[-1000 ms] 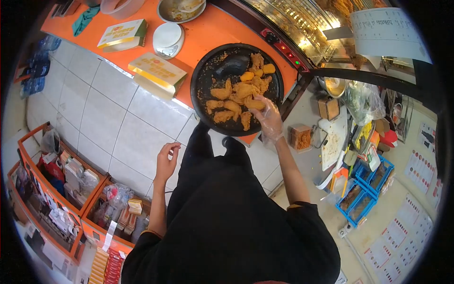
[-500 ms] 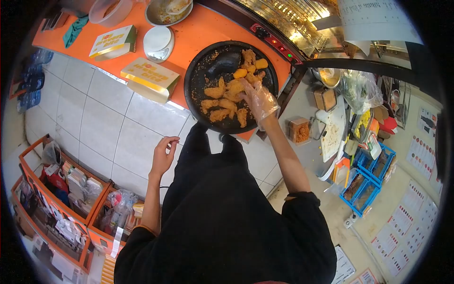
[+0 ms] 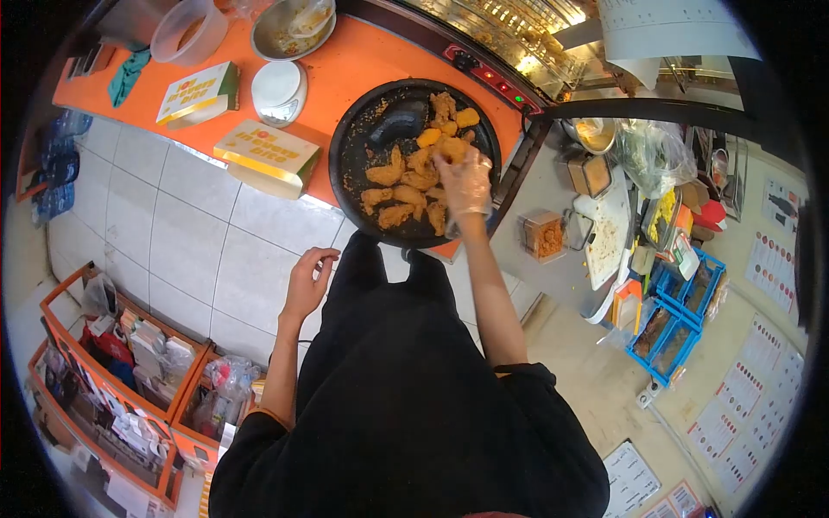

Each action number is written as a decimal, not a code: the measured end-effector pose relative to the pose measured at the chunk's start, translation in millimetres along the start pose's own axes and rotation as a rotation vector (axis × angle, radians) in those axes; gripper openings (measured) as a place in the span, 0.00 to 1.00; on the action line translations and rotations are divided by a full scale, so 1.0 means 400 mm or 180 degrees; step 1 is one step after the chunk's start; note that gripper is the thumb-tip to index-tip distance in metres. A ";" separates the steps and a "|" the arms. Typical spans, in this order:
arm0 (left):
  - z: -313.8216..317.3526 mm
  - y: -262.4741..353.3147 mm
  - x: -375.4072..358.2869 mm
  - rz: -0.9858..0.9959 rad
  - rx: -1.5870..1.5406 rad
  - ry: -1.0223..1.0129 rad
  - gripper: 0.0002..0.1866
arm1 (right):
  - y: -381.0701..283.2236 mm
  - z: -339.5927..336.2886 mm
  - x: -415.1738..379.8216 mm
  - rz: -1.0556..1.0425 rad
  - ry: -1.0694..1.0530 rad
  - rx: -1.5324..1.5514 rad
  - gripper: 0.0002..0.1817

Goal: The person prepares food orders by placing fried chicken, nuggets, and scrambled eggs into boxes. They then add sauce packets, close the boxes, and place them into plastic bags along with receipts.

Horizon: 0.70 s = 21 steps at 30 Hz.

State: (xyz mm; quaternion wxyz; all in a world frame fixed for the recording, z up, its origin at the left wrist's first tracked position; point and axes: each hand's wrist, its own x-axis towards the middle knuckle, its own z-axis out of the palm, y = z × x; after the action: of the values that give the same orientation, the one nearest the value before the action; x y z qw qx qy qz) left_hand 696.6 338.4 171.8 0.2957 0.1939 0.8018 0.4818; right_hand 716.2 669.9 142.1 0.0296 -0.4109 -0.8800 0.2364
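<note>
- Chicken piece [image 3: 451, 151]: partly covered by right hand [image 3: 469, 183]; finger contact unclear.
- Pan [image 3: 393, 129]: right rim partly hidden behind same hand.
- Metal bowl [image 3: 266, 36]: upper rim cut off at top edge.
- Heated cabinet [image 3: 494, 33]: upper section outside view.
- Hanging sheet [image 3: 673, 33]: top cut off, print illegible.
- Wall charts [image 3: 734, 393]: entries too small to read.
</note>
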 end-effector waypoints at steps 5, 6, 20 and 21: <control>-0.022 -0.008 0.011 -0.0145 -0.0006 0.0029 0.08 | -0.055 -0.026 -0.019 -0.0372 -0.0268 -0.0706 0.30; -0.027 -0.015 0.011 -0.0150 -0.0009 0.0049 0.08 | -0.027 -0.013 -0.017 -0.0651 -0.0147 -0.0738 0.30; -0.061 -0.035 0.032 -0.0130 -0.0021 0.0107 0.08 | 0.077 -0.044 0.159 0.0417 -0.1478 0.2186 0.29; -0.061 -0.037 0.033 -0.0123 -0.0025 0.0098 0.08 | 0.046 -0.067 0.176 0.0559 -0.1500 0.2514 0.29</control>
State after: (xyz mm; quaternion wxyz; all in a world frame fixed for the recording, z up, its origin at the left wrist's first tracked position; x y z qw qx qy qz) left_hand 670.1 323.3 163.7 0.2932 0.1698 0.8079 0.4821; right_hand 689.4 742.5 147.9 -0.0370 -0.3761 -0.6673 0.6417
